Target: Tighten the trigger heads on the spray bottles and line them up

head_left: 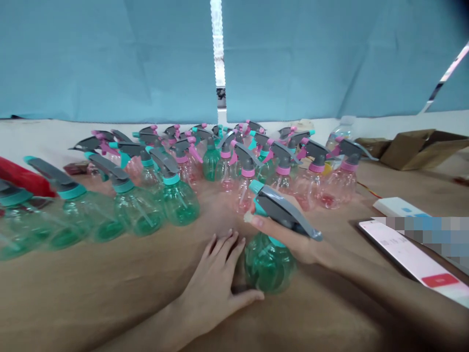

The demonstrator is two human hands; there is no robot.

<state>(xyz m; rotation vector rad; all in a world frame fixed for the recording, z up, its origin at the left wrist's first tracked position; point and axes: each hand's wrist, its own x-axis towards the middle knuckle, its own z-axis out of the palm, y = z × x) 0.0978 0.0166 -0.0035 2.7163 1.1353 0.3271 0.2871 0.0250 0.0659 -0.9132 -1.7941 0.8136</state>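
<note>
A green see-through spray bottle (pixel 269 266) with a grey and turquoise trigger head stands upright on the brown table (pixel 128 298) in front of me. My right hand (pixel 289 237) wraps round its neck, just under the spray head, so part of the collar is hidden. Low on the bottle's left side, my left hand (pixel 216 274) lies with fingers stretched out and spread on the table. Its thumb reaches along the bottle's base; whether it touches the bottle I cannot tell.
Several green spray bottles (pixel 179 203) form a row at the left. Behind are several pink ones (pixel 339 183), mixed with green. At the right lie a phone (pixel 410 259) and a white box (pixel 399 206). Farther back sits an open cardboard box (pixel 414 151); something red (pixel 22 178) is far left.
</note>
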